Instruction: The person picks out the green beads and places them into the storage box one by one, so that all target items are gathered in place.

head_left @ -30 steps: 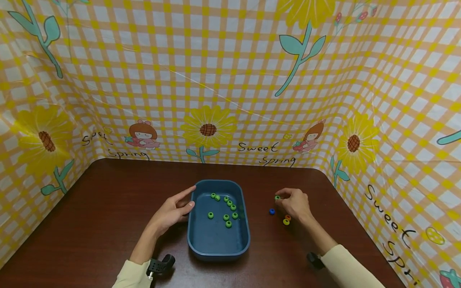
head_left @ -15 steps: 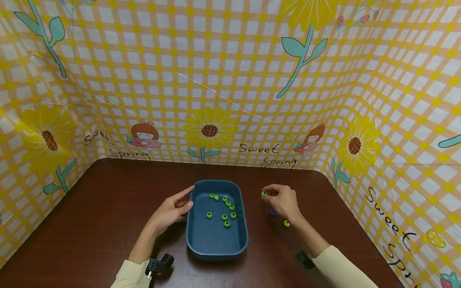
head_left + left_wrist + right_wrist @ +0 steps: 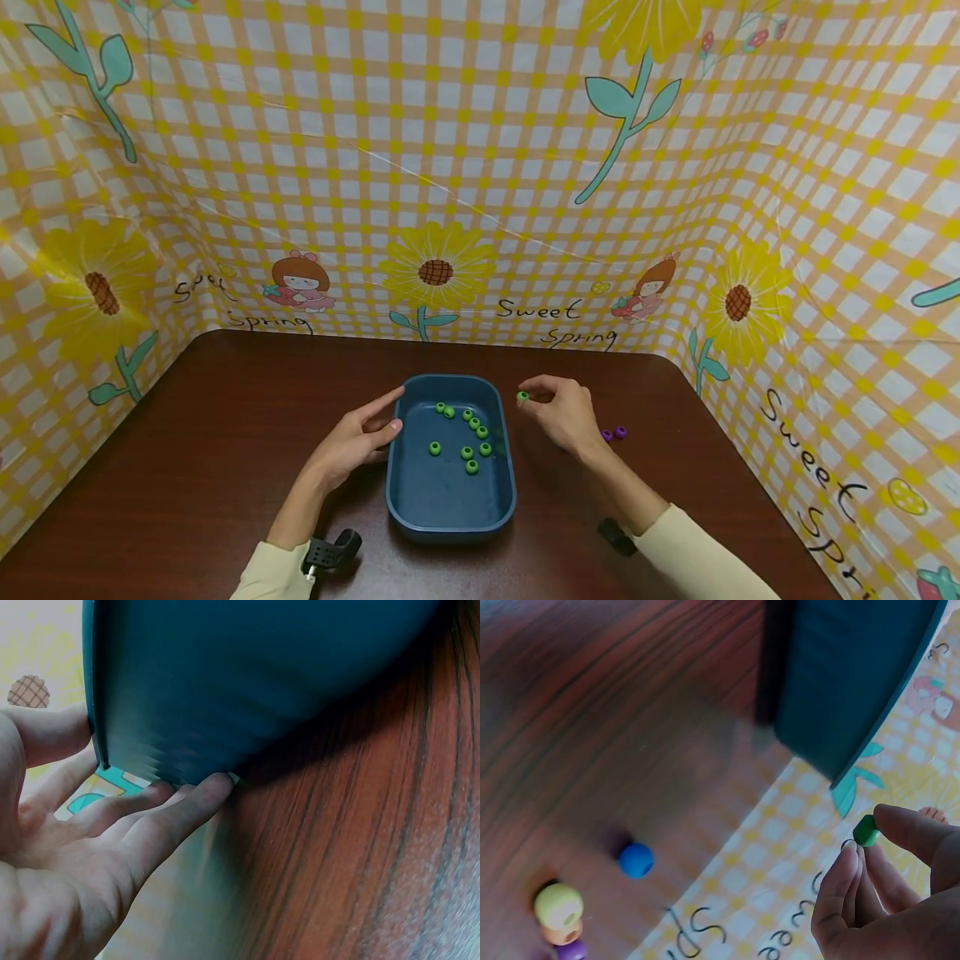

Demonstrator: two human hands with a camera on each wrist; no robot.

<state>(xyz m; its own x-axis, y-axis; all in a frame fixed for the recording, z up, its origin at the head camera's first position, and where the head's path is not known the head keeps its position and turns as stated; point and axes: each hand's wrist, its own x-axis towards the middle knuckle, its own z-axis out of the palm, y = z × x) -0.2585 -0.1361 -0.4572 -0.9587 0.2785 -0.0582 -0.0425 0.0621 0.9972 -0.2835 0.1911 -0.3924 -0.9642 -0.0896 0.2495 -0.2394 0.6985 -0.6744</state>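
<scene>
My right hand pinches a green bead between thumb and fingertips, just right of the blue bin's far right side. The right wrist view shows the same green bead raised, with the bin's outer wall above it. Several green beads lie scattered on the floor of the bin. Against the bin's left side rests my left hand, its fingers extended. In the left wrist view the left fingertips touch the outer wall low down, and the thumb lies by the rim.
Two purple beads lie on the dark wooden table beyond my right wrist. The right wrist view also shows a blue bead, a yellow bead and an orange bead. A checked cloth hangs around the table.
Holding the green bead, my right hand has moved left from among the loose beads towards the bin. The left hand stays against the bin.
</scene>
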